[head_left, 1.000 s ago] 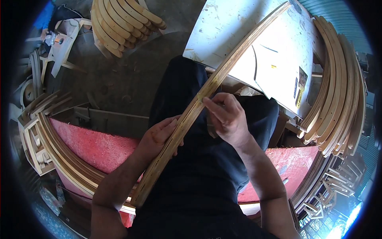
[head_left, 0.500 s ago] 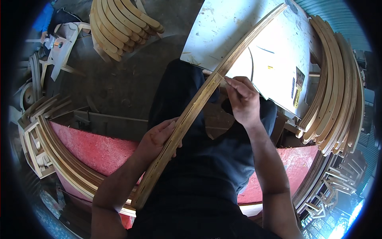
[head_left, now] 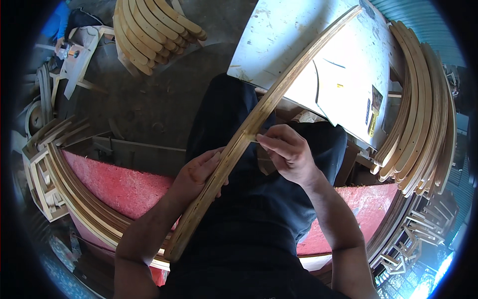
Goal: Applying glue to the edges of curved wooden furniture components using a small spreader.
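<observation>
A long, curved wooden strip [head_left: 259, 110] slants from my lap up over the white board. My left hand [head_left: 200, 172] is wrapped round its lower half, thumb on top. Along the strip's upward-facing edge run dark seams and yellowish smears. My right hand [head_left: 288, 153] is closed in a pinch at the strip's right side, just above the left hand. Between its fingertips, touching the strip, is a small, thin, pale piece, too small to name.
The white board [head_left: 279, 35] lies ahead, under the strip's far end. Stacks of curved wooden pieces stand at far left [head_left: 149, 32] and right [head_left: 416, 99]. A red surface [head_left: 117, 182] flanks my lap, with curved strips [head_left: 94, 209] along its edge. Another person's blue sleeve [head_left: 57, 25] shows upper left.
My right hand has slid down the strip toward my left hand, still pinching. My left hand and the strip have barely moved.
</observation>
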The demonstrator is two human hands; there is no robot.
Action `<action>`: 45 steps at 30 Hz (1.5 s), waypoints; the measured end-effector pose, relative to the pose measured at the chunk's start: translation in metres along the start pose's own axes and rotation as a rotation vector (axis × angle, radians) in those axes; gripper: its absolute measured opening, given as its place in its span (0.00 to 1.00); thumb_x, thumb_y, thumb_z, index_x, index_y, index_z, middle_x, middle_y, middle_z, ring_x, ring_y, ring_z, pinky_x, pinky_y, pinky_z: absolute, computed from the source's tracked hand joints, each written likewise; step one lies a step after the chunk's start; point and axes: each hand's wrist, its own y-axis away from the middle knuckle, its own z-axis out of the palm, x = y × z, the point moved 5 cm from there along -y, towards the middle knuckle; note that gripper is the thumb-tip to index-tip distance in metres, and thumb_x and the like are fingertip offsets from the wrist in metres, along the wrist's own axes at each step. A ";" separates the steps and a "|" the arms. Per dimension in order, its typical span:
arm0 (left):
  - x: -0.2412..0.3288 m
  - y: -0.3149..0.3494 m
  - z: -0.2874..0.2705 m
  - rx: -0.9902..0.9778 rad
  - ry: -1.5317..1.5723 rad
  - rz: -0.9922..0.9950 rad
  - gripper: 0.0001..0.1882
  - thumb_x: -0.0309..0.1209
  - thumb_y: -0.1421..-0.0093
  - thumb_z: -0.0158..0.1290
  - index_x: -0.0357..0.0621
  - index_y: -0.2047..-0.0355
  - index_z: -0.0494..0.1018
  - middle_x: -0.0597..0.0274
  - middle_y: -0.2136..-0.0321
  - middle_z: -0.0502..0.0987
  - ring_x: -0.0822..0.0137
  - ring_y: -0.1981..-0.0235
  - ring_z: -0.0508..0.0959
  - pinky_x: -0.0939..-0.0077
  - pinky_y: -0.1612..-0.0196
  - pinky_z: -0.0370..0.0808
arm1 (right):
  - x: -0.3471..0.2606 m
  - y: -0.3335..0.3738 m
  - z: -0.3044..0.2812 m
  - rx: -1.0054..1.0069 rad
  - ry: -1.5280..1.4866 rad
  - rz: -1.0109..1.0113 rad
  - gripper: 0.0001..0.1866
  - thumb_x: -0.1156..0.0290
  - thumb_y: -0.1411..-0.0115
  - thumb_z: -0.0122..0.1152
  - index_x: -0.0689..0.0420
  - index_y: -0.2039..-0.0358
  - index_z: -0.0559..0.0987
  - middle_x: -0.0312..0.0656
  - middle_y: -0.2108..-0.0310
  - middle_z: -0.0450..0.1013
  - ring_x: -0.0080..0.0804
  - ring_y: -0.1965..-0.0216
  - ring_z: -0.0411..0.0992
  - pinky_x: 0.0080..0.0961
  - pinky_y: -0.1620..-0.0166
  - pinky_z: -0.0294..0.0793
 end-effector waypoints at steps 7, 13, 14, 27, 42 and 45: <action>0.003 0.001 0.004 -0.017 0.053 0.032 0.29 0.49 0.24 0.45 0.45 0.31 0.65 0.63 0.67 0.78 0.76 0.72 0.80 0.81 0.72 0.80 | 0.018 -0.038 -0.032 0.063 0.100 0.095 0.13 0.87 0.37 0.61 0.62 0.54 0.85 0.45 0.60 0.78 0.31 0.64 0.81 0.23 0.61 0.82; 0.007 0.001 0.010 0.030 0.059 0.039 0.30 0.51 0.23 0.40 0.43 0.33 0.67 0.63 0.73 0.77 0.75 0.80 0.76 0.82 0.77 0.74 | 0.009 -0.064 -0.034 -0.172 0.371 0.050 0.11 0.82 0.38 0.66 0.59 0.56 0.84 0.43 0.60 0.79 0.34 0.62 0.83 0.27 0.59 0.86; 0.008 0.001 0.011 0.025 0.071 0.040 0.30 0.51 0.23 0.40 0.43 0.33 0.67 0.63 0.73 0.77 0.75 0.80 0.76 0.82 0.77 0.74 | 0.005 -0.066 -0.033 -0.207 0.403 0.016 0.10 0.81 0.38 0.67 0.59 0.56 0.83 0.43 0.61 0.78 0.34 0.62 0.83 0.27 0.59 0.86; 0.006 0.001 0.000 -0.014 0.037 0.014 0.29 0.49 0.24 0.45 0.44 0.31 0.65 0.63 0.64 0.78 0.75 0.67 0.80 0.79 0.70 0.82 | -0.012 -0.034 -0.009 -0.212 -0.251 0.177 0.10 0.83 0.34 0.61 0.63 0.53 0.82 0.39 0.63 0.77 0.24 0.65 0.79 0.20 0.66 0.78; 0.009 0.001 0.002 0.001 0.037 -0.003 0.28 0.48 0.23 0.44 0.45 0.31 0.65 0.64 0.66 0.78 0.76 0.68 0.80 0.80 0.70 0.81 | 0.036 -0.015 -0.018 0.256 -0.142 0.454 0.13 0.82 0.33 0.60 0.61 0.50 0.84 0.39 0.60 0.76 0.24 0.61 0.76 0.20 0.59 0.76; 0.006 -0.001 0.000 -0.010 0.026 0.000 0.28 0.47 0.23 0.43 0.45 0.31 0.65 0.64 0.67 0.78 0.76 0.69 0.80 0.80 0.70 0.81 | 0.034 -0.016 -0.016 0.273 -0.033 0.419 0.13 0.82 0.34 0.62 0.60 0.50 0.84 0.41 0.59 0.76 0.28 0.61 0.77 0.21 0.59 0.76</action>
